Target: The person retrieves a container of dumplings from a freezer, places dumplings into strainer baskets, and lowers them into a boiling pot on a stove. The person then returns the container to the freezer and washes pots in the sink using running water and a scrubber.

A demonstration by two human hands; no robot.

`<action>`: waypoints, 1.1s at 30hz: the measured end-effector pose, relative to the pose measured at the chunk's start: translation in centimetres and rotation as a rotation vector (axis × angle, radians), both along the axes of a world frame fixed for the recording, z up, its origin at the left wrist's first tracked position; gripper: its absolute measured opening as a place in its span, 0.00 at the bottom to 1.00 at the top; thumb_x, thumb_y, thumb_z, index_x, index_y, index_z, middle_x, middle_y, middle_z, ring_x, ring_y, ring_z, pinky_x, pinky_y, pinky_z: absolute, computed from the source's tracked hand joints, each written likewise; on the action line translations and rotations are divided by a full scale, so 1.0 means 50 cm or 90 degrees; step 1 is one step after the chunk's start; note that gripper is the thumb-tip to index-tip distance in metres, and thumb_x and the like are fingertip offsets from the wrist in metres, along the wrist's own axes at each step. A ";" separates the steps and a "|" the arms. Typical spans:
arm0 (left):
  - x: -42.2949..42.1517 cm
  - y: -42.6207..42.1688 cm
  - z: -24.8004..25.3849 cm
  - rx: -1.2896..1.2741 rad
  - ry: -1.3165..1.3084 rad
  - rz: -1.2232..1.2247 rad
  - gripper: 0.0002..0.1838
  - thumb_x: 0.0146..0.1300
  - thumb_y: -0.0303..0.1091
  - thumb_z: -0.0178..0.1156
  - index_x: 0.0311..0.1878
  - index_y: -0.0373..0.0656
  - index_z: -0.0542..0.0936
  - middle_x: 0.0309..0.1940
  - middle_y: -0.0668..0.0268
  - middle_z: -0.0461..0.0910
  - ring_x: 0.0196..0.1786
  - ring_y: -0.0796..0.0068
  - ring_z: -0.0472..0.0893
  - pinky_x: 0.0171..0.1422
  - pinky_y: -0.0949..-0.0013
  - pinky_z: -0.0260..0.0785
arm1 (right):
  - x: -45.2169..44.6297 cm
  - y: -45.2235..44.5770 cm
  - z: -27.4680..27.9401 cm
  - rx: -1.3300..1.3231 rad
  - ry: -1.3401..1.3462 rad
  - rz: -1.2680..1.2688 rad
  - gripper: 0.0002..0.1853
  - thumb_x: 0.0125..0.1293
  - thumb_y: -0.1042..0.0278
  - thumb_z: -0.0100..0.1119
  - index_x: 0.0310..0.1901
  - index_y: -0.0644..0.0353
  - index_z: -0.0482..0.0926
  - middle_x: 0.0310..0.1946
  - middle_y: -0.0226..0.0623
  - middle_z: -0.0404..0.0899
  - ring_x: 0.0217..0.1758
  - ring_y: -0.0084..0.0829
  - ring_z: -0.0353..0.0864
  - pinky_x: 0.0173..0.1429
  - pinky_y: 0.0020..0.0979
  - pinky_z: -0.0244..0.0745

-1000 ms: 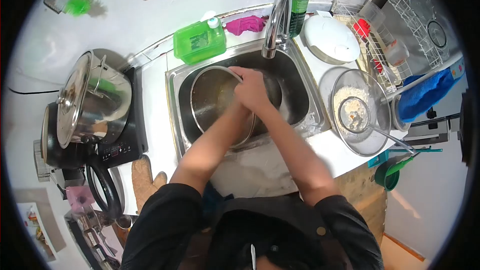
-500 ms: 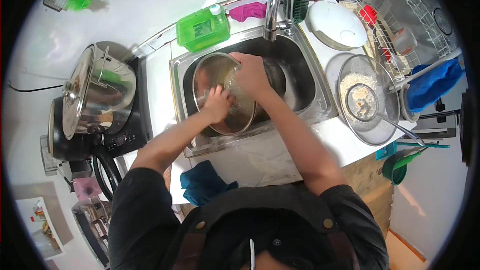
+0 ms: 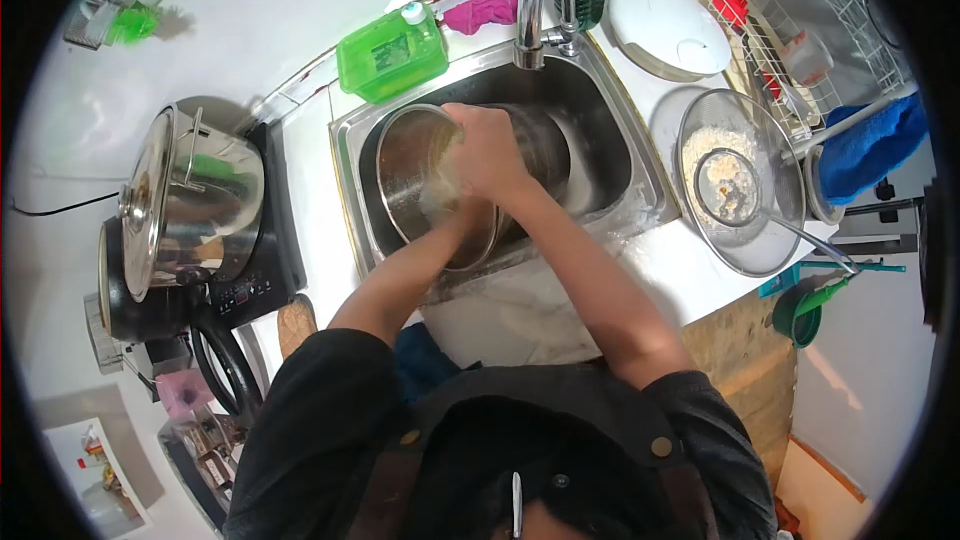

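A round metal pot [image 3: 405, 180] is tilted in the steel sink [image 3: 645, 165], its open mouth facing me. My right hand [image 3: 485, 152] is closed round the pot's upper right rim. Inside the pot, my left hand [image 3: 450, 195] is smeared by motion, and its fingers cannot be made out. The chrome faucet [image 3: 530, 15] stands over the back of the sink, above the pot. Wet streaks show on the pot's inner wall.
A large lidded pot [image 3: 215, 205] stands on the cooktop at left. Behind the sink are a green container [image 3: 390, 60] and a pink cloth [image 3: 480, 12]. At right are a white lidded dish [image 3: 668, 30], a bowl with a strainer [image 3: 780, 180] and a wire rack [image 3: 785, 60].
My left hand has moved right and deeper within the pot, and now it is blurred. My right hand keeps its hold on the rim. The whole view has shifted slightly.
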State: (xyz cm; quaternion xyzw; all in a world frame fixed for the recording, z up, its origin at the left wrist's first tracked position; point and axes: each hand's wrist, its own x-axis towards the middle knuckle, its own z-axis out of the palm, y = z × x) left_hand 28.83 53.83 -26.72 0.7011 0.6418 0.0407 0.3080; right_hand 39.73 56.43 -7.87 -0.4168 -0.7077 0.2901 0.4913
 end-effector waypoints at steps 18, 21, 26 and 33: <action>-0.224 0.036 0.374 0.497 0.461 -0.484 0.19 0.58 0.33 0.52 0.55 0.56 0.73 0.59 0.68 0.69 0.62 0.61 0.65 0.66 0.54 0.55 | 0.019 0.035 0.009 -0.024 -0.055 0.080 0.17 0.45 0.80 0.51 0.39 0.61 0.81 0.31 0.53 0.78 0.37 0.51 0.79 0.41 0.37 0.74; -0.176 0.009 0.283 0.388 0.558 -0.394 0.21 0.58 0.35 0.52 0.57 0.58 0.72 0.59 0.66 0.68 0.62 0.59 0.65 0.65 0.52 0.56 | 0.029 0.042 0.000 0.005 -0.030 0.081 0.17 0.45 0.80 0.51 0.39 0.61 0.81 0.31 0.53 0.78 0.37 0.51 0.79 0.41 0.37 0.74; 0.012 -0.067 0.147 -0.002 0.296 -0.132 0.19 0.59 0.35 0.54 0.55 0.48 0.75 0.52 0.54 0.71 0.56 0.56 0.70 0.62 0.54 0.61 | 0.017 0.022 0.008 -0.029 0.002 0.042 0.17 0.45 0.81 0.50 0.39 0.63 0.81 0.30 0.52 0.78 0.34 0.50 0.79 0.40 0.34 0.73; 0.128 -0.011 0.069 -0.135 -0.530 0.175 0.17 0.62 0.39 0.52 0.52 0.45 0.75 0.48 0.53 0.74 0.53 0.56 0.73 0.61 0.57 0.63 | 0.026 0.018 0.029 -0.064 0.011 0.052 0.19 0.44 0.82 0.50 0.40 0.62 0.82 0.30 0.52 0.80 0.35 0.45 0.82 0.41 0.32 0.74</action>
